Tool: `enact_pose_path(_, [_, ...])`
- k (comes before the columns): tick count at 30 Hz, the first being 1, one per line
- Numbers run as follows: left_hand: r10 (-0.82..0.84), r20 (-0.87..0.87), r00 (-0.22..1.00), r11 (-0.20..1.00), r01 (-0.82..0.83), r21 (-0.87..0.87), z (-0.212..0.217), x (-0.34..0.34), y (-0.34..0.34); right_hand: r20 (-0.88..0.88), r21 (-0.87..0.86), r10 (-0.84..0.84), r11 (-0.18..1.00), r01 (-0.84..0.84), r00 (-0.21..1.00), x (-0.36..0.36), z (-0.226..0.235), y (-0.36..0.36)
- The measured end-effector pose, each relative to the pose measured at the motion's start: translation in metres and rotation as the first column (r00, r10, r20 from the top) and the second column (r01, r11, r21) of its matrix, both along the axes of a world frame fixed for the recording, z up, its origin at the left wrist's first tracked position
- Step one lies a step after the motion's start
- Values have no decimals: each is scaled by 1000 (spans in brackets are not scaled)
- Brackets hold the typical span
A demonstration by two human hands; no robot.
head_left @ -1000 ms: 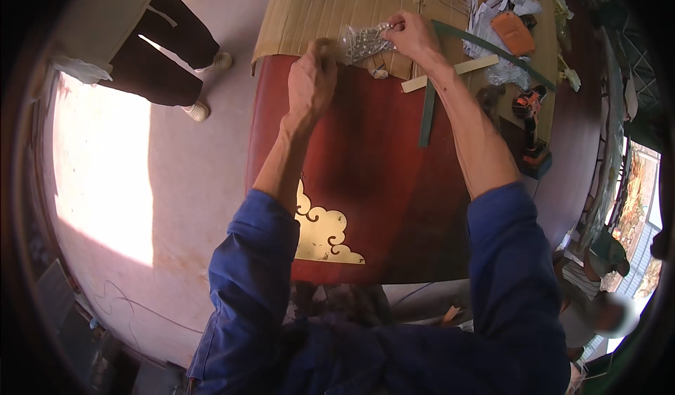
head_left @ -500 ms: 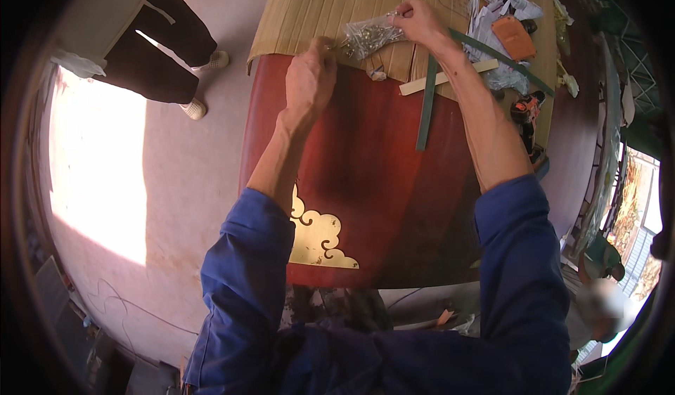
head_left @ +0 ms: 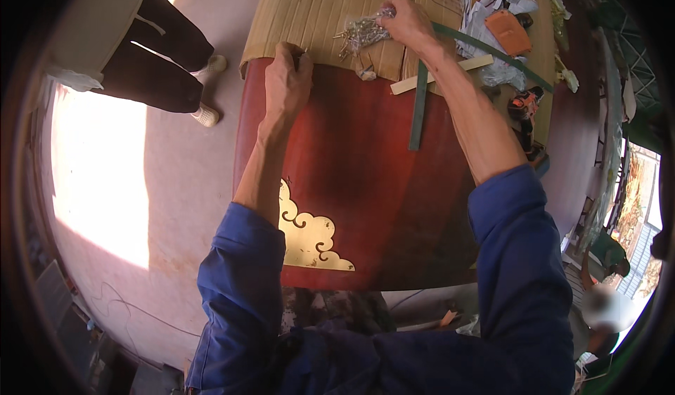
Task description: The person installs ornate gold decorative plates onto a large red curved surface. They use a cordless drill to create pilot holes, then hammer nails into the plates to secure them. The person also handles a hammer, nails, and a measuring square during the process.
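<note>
My right hand (head_left: 410,24) pinches the gathered end of a clear plastic bag (head_left: 367,32), which lies on the cardboard. Inside are small shiny metal fasteners, like nails or screws; some poke out at the bag's left end. Left of the bag, my left hand (head_left: 287,80) is closed over the cardboard's front edge. A tiny light tip shows at its fingertips, too small to name. Below, a gold cloud-shaped corner plate (head_left: 308,244) rests at the near left corner of the dark red panel (head_left: 380,205).
Cardboard (head_left: 316,8) covers the panel's far part. On it lie green strips (head_left: 418,114), a pale wooden strip (head_left: 439,76), an orange box-shaped item (head_left: 508,32), crumpled plastic (head_left: 503,76) and a cordless drill (head_left: 526,107). Another person's dark-trousered legs (head_left: 158,61) stand at the left.
My left hand has drawn back from the bag's left end, down and to the left, fingers pinched. My right hand has shifted slightly left with the bag's end, and the bag looks more bunched.
</note>
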State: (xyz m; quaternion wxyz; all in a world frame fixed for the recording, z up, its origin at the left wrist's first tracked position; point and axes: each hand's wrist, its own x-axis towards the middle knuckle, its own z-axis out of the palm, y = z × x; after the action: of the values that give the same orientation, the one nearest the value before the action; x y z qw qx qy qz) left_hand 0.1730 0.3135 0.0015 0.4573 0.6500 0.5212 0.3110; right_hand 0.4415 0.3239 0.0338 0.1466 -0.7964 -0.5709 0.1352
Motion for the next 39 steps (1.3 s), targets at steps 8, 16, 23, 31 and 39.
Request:
enact_pose_path(8, [341, 623, 704, 769, 171, -616, 35, -40, -65, 61, 441, 146, 883, -158, 987, -60, 36, -50])
enact_pose_path(16, [196, 506, 840, 728, 221, -649, 56, -76, -187, -819, -5, -75, 992, 122, 570, -192, 42, -224])
enact_pose_path(23, [86, 425, 901, 773, 208, -599, 82, -79, -239, -939, -208, -259, 952, 225, 227, -203, 37, -293])
enact_pose_path(31, [-22, 424, 905, 892, 210, -401, 94, -63, -265, -738, -446, -54, 786, 428, -672, -205, 50, -341])
enact_pose_path(39, [-200, 257, 946, 942, 258, -216, 94, -114, -295, -672, -519, -76, 758, 396, -736, -270, 48, -379])
